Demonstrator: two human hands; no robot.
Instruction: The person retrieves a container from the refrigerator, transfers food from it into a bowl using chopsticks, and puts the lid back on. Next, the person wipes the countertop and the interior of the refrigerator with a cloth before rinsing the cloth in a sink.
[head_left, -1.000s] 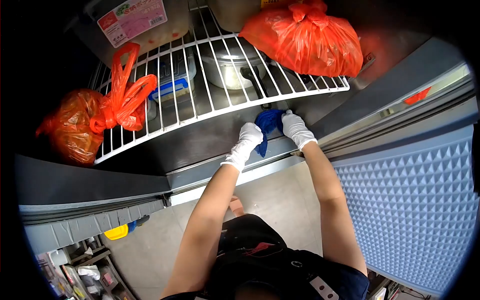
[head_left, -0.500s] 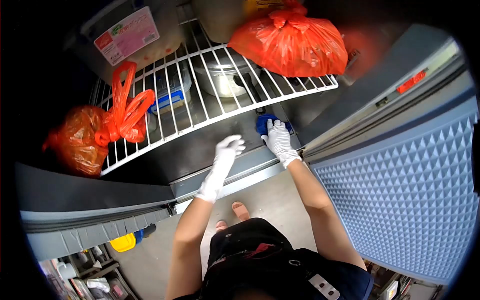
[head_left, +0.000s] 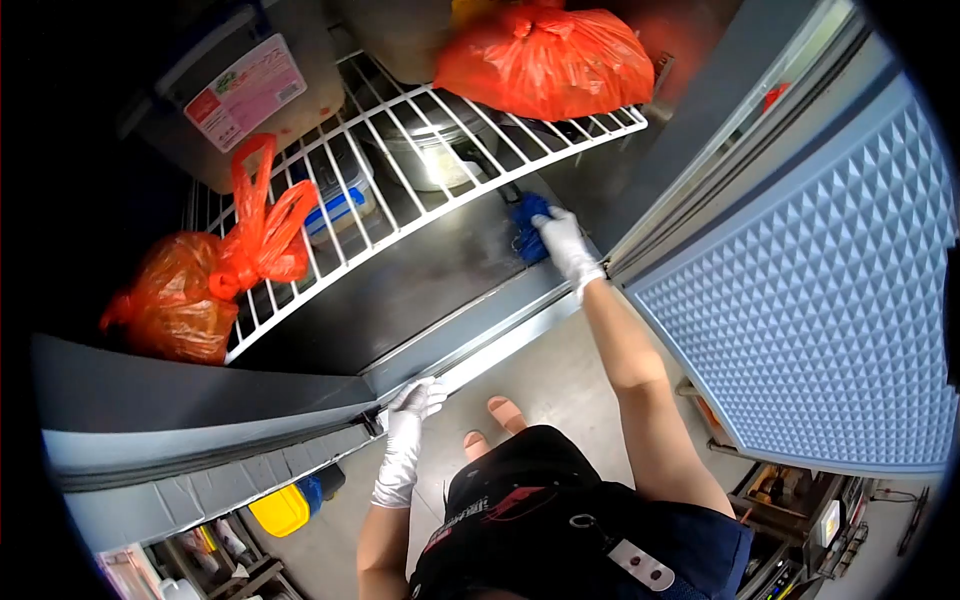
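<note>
My right hand (head_left: 562, 240), in a white glove, holds a crumpled blue cloth (head_left: 530, 226) against the dark metal floor (head_left: 440, 270) of a cabinet, near its right front corner. My left hand (head_left: 413, 400), also gloved in white, is at the front sill (head_left: 490, 345) towards the left, with its fingers stretched out and nothing visible in them. Above the floor, behind the cloth, runs a white wire shelf (head_left: 425, 216). Under it stand a lidded metal pot (head_left: 430, 165) with a dark handle and a clear box with blue clips (head_left: 335, 212).
On the wire shelf sit a full red plastic bag (head_left: 555, 65), a knotted red bag (head_left: 185, 295) and a clear tub with a pink label (head_left: 245, 92). An open door with a blue studded panel (head_left: 810, 290) stands right. A yellow object (head_left: 280, 510) is low at left.
My left hand has drawn back from over the cabinet floor to the sill, lower left. My right hand stays on the cloth, which now looks more spread out. The camera view has shifted.
</note>
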